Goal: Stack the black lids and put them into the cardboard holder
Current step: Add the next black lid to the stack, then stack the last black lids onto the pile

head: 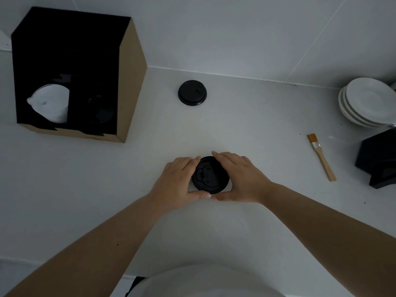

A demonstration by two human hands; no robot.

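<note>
A stack of black lids (210, 175) rests on the white counter in the middle of the view. My left hand (175, 183) cups its left side and my right hand (241, 179) cups its right side, thumbs meeting at the near edge. Another black lid (192, 92) lies alone farther back, apart from both hands. The cardboard holder (130, 82) stands at the far left with a black interior; white lids (51, 103) fill its left slot, and dark lids (99, 110) are faintly visible in the right slot.
A pile of white saucers (366, 102) sits at the far right by the wall. A small wooden brush (321, 156) lies right of my hands. A black object (378, 159) stands at the right edge. The wall runs behind the counter.
</note>
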